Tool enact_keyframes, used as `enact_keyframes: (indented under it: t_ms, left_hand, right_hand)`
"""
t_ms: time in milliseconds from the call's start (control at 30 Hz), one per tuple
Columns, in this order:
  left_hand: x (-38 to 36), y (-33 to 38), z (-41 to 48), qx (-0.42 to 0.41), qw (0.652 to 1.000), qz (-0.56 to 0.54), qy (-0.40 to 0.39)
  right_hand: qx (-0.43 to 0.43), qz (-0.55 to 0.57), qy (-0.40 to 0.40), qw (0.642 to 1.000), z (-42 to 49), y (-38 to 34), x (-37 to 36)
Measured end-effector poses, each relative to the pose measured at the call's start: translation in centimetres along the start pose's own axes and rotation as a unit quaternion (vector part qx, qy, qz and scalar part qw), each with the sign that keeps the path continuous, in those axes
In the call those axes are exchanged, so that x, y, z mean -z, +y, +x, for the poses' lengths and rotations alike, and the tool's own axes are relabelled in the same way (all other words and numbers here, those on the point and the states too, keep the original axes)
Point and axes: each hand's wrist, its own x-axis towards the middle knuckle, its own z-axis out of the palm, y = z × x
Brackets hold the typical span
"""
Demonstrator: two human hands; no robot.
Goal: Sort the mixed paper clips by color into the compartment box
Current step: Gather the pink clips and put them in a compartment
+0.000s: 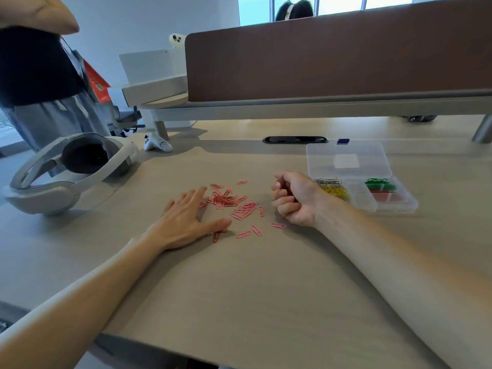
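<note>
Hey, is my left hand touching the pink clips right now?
Touching. In the head view the left hand lies flat on the table, and pink clips poke out from under its thumb.

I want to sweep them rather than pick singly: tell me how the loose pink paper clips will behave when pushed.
The pink paper clips are thin wire lying flat on the smooth table, so they should slide easily, not roll. Where they overlap in the heap, some will probably snag and drag together. Flat singles look fiddly to pinch.
</note>
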Motion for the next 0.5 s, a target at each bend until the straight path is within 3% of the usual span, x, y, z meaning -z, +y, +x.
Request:
enact_keyframes:
  t_ms: [400, 500]
  left_hand:
    - [-2.5, 7.4, 4.1, -0.12, 0.992, 0.036, -0.011]
    - [-3.0, 8.7, 4.7, -0.164, 0.986, -0.003, -0.014]
  right_hand:
    - [0.041, 0.015, 0.037, 0.998, 0.2, -1.7, 2.1]
    - [0.049, 0.028, 0.044, 0.997, 0.2, -2.2, 2.6]
